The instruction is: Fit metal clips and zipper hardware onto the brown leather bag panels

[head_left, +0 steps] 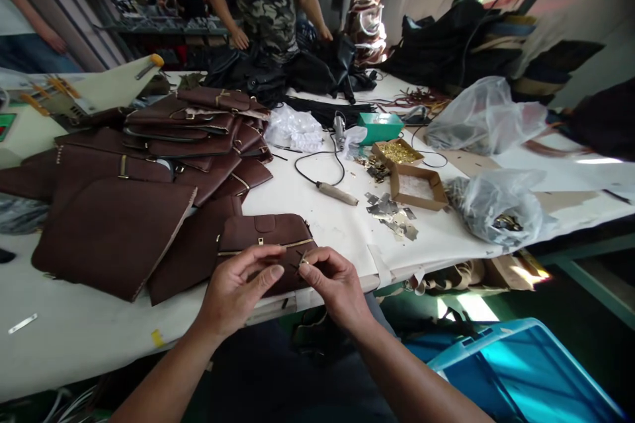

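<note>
My right hand [337,284] pinches a small metal piece [301,262] with thin dark prongs between thumb and fingertips. Close by on the left, my left hand [243,287] is held with thumb and fingers apart and nothing visible between them. Both hands are over the near part of a brown leather bag piece [272,230] with a gold zipper, lying at the table's front edge. A flat brown leather panel [114,231] lies left of it, overlapping another dark panel [198,244].
A heap of brown leather pieces [183,125] covers the left side. Toward the right lie a wooden-handled tool [337,193] with a cord, flat metal plates [391,211], an open cardboard box [419,195], gold fittings [397,151] and plastic bags [501,205]. Across the table stands a person [262,0].
</note>
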Tool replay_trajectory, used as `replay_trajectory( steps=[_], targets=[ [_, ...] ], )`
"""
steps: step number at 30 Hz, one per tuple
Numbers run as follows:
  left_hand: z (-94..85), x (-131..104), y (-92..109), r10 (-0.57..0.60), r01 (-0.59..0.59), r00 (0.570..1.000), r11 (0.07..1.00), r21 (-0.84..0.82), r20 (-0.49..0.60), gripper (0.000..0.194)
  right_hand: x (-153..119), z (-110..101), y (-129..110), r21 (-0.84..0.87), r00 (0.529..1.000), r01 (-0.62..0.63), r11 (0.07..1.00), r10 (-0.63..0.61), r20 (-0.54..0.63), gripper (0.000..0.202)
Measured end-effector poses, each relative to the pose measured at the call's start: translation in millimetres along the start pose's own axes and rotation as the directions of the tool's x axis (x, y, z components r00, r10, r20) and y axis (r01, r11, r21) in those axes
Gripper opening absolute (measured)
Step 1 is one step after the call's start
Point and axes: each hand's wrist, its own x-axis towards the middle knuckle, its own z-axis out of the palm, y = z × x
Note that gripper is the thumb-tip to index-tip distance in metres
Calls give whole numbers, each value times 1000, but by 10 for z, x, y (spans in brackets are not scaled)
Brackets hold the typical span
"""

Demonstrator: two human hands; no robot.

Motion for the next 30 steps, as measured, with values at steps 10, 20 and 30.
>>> replay_trajectory(
  steps=[10, 20, 30],
  targets=[
    [-453, 997, -324, 57, -216, 976, 270, 938, 208, 39, 441, 17, 516, -185, 999, 40, 982, -41, -1, 28],
    [-306, 836, -283, 182, -233, 962, 166, 958, 203, 58, 392, -2, 567, -247, 992, 127, 961, -128, 14, 23],
    [-309, 910, -205, 181, -292, 948, 158, 943, 263, 33, 373, -26, 542, -228, 985, 169, 959, -169, 20, 23]
  ],
)
